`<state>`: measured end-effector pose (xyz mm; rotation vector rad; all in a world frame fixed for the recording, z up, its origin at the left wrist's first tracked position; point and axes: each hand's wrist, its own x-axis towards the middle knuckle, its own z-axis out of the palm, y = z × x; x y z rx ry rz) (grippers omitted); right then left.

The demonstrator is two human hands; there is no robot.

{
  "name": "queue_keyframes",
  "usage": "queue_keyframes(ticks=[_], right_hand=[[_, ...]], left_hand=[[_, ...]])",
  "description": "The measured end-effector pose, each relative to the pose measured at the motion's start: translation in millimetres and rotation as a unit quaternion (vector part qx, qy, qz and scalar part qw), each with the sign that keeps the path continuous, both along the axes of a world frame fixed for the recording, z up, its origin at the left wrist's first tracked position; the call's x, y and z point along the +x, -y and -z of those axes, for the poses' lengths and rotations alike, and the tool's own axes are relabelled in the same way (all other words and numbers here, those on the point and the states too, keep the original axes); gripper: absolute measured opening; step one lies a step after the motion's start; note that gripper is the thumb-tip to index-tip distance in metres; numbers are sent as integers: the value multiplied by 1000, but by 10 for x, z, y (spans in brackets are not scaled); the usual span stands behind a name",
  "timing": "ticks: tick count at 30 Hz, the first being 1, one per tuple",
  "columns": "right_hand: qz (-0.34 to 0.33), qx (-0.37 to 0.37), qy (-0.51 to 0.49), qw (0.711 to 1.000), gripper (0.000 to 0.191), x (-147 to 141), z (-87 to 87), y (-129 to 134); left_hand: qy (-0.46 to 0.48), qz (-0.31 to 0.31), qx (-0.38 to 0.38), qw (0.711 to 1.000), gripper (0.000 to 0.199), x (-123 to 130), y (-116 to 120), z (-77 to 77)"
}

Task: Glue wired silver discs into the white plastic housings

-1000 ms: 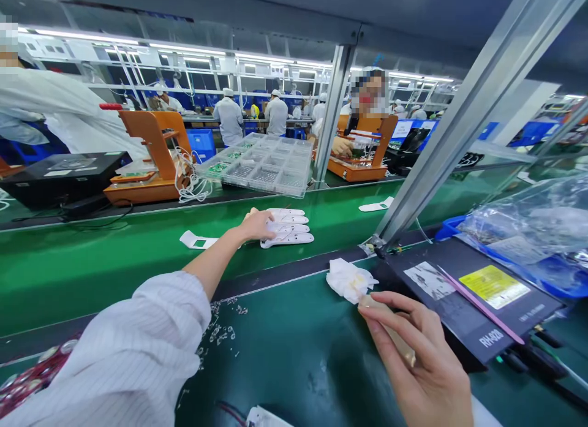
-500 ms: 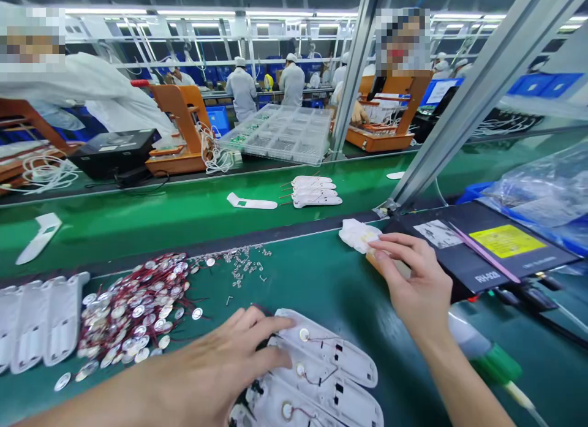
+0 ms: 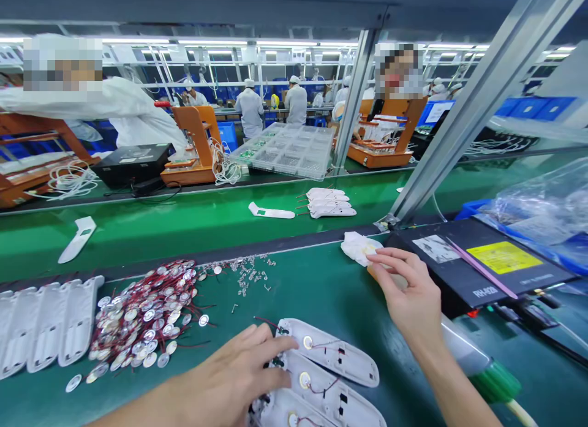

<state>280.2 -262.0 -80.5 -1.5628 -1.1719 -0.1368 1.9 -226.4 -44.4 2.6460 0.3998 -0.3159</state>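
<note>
Left hand (image 3: 239,372) has withdrawn from the conveyor to rest open on the white housings (image 3: 331,359) at the counter's near edge; right hand (image 3: 408,292) pinches a wadded cloth (image 3: 358,246); steady housings before lifting.

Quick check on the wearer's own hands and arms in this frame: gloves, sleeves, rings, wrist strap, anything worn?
Nothing worn that shows. The left hand and right hand are bare, with no gloves, rings or wrist strap visible. Both forearms are bare to the picture's edge; no sleeve in view. Fingers are uncovered, nails short and unpainted.
</note>
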Motion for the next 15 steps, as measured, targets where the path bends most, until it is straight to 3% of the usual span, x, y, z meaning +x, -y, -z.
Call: queue_keyframes(ticks=[5,8,12,15], right_hand=[[13,9,14,1000,12,-1,-69,38],[23,30,25,999,14,-7,-117,63],[25,35,38,998,14,-14,-140,74],[21,33,57,998,14,4,-123,74]], left_hand=[[36,0,6,999,45,18,-56,-59],[59,-54,18,997,49,-16,-272,-50],[140,-185,80,970,41,-195,-942,-49],[129,-268,128,946,36,-409,-1556,-69]])
